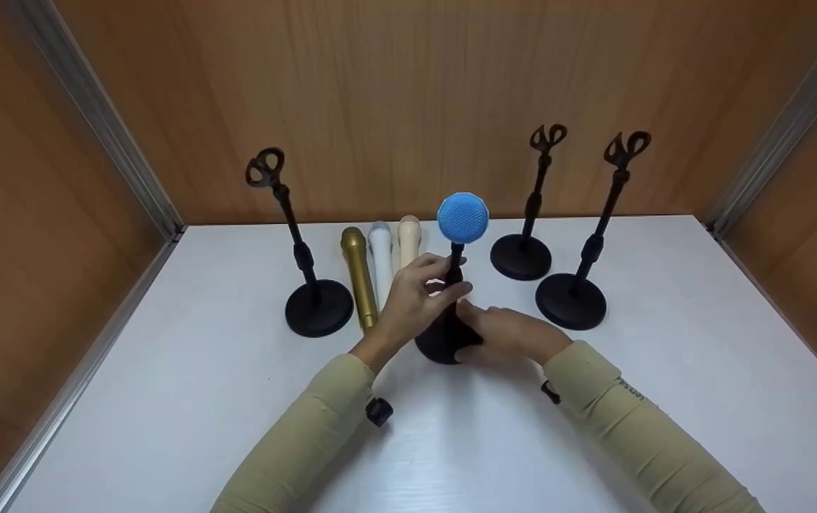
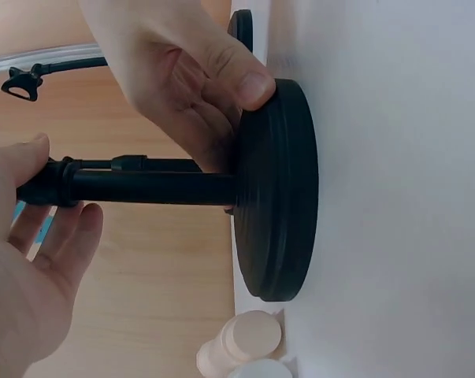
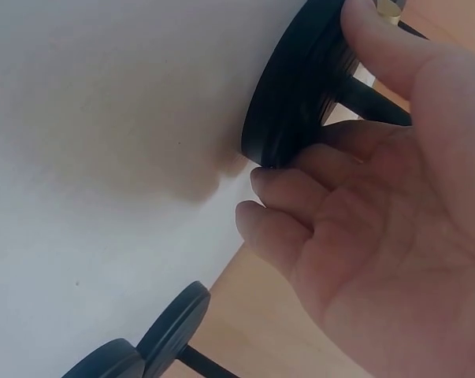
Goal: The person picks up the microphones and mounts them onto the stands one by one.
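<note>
A black microphone stand (image 1: 444,343) is between my hands, with a blue-headed microphone (image 1: 463,218) at its top. My left hand (image 1: 412,299) grips the pole at its collar (image 2: 62,181), thumb on one side and fingers on the other. Lower down, my right hand (image 1: 512,335) holds the round base (image 2: 278,197) by its edge. Its thumb lies over the base's upper side, and the other fingers bend near the rim in the right wrist view. The base is close over the white table, where a soft shadow falls beside it. Most of the microphone's handle is hidden.
Gold (image 1: 358,274), white (image 1: 381,253) and cream (image 1: 409,239) microphones lie side by side left of the held stand. One stand with a bare clip (image 1: 318,310) stands at left, two more (image 1: 521,256) (image 1: 571,302) at right. Wooden panels (image 1: 394,107) enclose the table (image 1: 166,399).
</note>
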`<state>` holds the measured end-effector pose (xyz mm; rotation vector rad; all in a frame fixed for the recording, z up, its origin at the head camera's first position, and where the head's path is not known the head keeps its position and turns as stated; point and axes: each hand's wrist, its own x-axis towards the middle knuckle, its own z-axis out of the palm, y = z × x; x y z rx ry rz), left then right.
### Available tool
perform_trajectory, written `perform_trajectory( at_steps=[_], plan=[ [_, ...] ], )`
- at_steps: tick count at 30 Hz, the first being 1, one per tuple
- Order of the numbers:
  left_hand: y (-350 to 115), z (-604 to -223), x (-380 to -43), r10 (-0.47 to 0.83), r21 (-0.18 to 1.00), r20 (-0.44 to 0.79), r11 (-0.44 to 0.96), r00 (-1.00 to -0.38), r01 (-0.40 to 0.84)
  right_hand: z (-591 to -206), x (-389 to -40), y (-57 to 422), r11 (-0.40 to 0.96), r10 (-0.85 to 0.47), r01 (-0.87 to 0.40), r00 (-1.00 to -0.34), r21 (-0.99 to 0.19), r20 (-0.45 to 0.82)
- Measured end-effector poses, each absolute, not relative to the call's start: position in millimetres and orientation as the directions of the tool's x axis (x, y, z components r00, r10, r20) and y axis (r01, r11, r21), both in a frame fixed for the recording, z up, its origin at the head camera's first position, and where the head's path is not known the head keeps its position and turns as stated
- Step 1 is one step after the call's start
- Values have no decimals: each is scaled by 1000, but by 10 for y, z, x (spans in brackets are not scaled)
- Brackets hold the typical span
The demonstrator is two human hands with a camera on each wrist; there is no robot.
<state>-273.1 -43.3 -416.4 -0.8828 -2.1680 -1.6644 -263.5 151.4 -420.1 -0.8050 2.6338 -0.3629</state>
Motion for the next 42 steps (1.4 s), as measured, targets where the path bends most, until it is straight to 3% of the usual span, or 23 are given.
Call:
perform_trajectory(
  at_steps=[5, 13, 33, 42],
  plan=[
    [-445, -4181, -2713, 311, 788, 545, 127, -778, 603, -4208, -2630, 1512, 817, -561, -460, -775, -349, -290],
    [-473, -4125, -2713, 335, 867, 450, 57, -828, 495, -4227, -2661, 1523, 823, -549, -441, -779, -358, -303],
    [-423, -4121, -2705, 261, 849, 509, 4, -820, 528, -4234, -2656, 1522, 810, -574, -468, -756, -355, -313],
    [-453, -3917, -2711, 276, 834, 522, 32, -807, 551, -4187, -2662, 1523, 806, -579, -463, -747, -369, -326]
  ],
)
